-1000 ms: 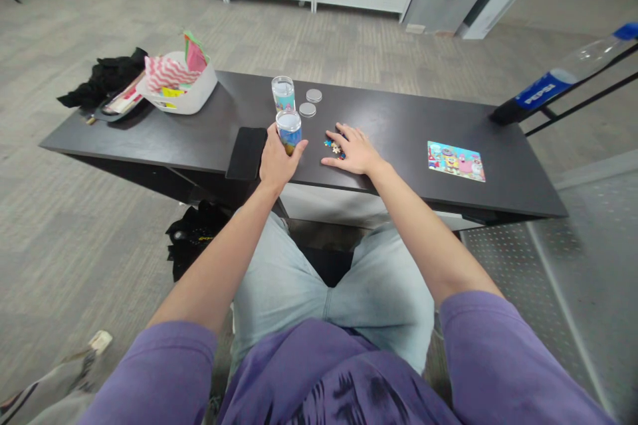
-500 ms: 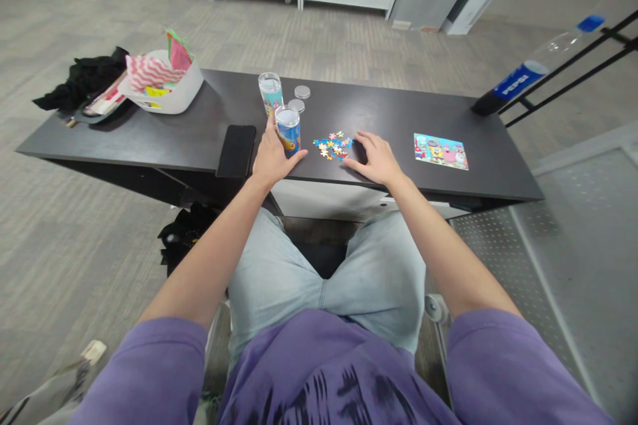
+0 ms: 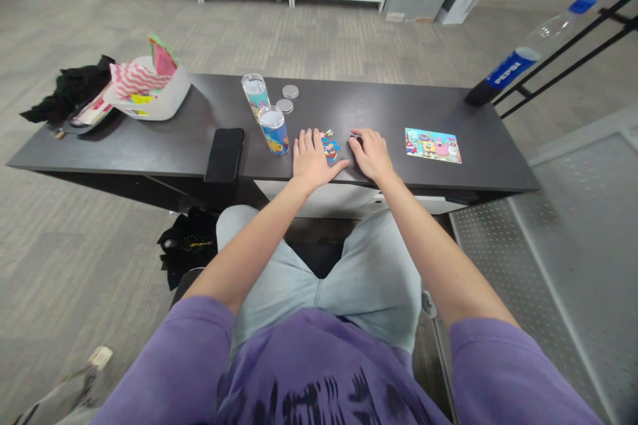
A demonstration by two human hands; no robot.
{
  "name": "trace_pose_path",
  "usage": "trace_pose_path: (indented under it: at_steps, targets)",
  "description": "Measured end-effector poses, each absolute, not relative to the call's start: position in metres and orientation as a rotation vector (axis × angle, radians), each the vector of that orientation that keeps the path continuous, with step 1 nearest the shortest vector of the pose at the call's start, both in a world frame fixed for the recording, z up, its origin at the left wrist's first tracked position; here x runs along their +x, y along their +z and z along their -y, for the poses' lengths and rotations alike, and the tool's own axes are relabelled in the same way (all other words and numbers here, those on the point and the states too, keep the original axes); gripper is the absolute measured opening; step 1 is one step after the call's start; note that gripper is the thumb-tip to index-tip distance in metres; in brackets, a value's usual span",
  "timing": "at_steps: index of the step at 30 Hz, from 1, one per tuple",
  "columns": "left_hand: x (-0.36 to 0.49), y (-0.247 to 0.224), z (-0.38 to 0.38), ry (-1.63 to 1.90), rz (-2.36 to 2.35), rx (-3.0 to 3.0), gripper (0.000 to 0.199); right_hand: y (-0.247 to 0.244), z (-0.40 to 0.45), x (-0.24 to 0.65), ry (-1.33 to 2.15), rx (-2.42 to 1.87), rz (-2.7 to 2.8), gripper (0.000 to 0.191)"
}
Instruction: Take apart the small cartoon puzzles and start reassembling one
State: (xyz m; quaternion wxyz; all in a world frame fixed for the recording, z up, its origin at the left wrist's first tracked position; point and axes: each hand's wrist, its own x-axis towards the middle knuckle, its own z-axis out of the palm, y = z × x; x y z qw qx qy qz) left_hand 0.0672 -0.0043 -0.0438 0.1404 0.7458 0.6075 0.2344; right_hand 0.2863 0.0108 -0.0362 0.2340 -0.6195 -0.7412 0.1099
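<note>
My left hand [image 3: 313, 161] lies palm down on the dark tabletop, fingers spread and thumb stretched to the right. It covers the left part of a small pile of colourful jigsaw puzzle pieces [image 3: 329, 147]. On the pile's other side rests my right hand [image 3: 373, 154], its fingers loosely curved with a gap by the thumb and nothing visible in them. Just left of my left hand stands a clear can with a blue cartoon print [image 3: 274, 131]. A second printed can [image 3: 256, 95] is behind it. Two silver lids [image 3: 285, 105] lie beside the cans.
A cartoon picture card [image 3: 433, 145] lies to the right on the table [image 3: 379, 103]. Left of the cans is a black phone [image 3: 224, 155]. A white basket [image 3: 169, 99] with cloths stands at the far left, beside black fabric [image 3: 74, 89]. A Pepsi bottle [image 3: 508, 71] stands at the right end.
My left hand has let go of the front can and moved right onto the puzzle pieces. The pieces are now in a tighter pile. My right hand's thumb has drawn closer to its fingers.
</note>
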Motion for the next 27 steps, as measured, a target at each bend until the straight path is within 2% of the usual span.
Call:
trace_pose_path:
  at_steps: [2,7,11,27]
  targets:
    - [0.073,-0.040,-0.009,0.591,-1.808,2.128,0.120,-0.038,-0.013,0.286,0.306,-1.695,2.050,0.066]
    - [0.069,-0.036,-0.027,0.569,-1.705,2.247,0.062,-0.039,-0.015,0.284,0.294,-1.697,2.086,0.068]
    - [0.065,-0.033,-0.036,0.561,-1.679,2.282,0.042,-0.040,-0.014,0.284,0.272,-1.698,2.090,0.070]
    - [0.069,-0.020,-0.025,0.519,-1.700,2.332,0.028,-0.039,-0.013,0.283,0.261,-1.707,2.088,0.076]
